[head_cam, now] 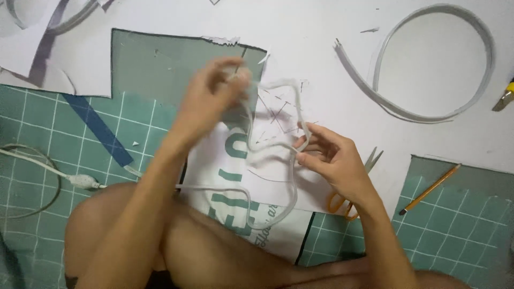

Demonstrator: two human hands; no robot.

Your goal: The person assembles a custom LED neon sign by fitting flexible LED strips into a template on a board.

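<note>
The white flexible strip I hold is bent into a wavy, irregular loop above the white printed sheet. Its upper bend sits pinched at the sheet's far edge, its right side is gripped over the sheet's middle, and its lower curve hangs toward the sheet's near edge.

A green cutting mat with a white grid covered the floor, seen from directly above. Large white paper sheets lay across its upper part, beyond the fingers. A dark blue strip ran diagonally to the left of the fingers, and a white cable curved farther left. Another patch of green mat showed to the right. The light was soft and even, with faint shadows.
</note>
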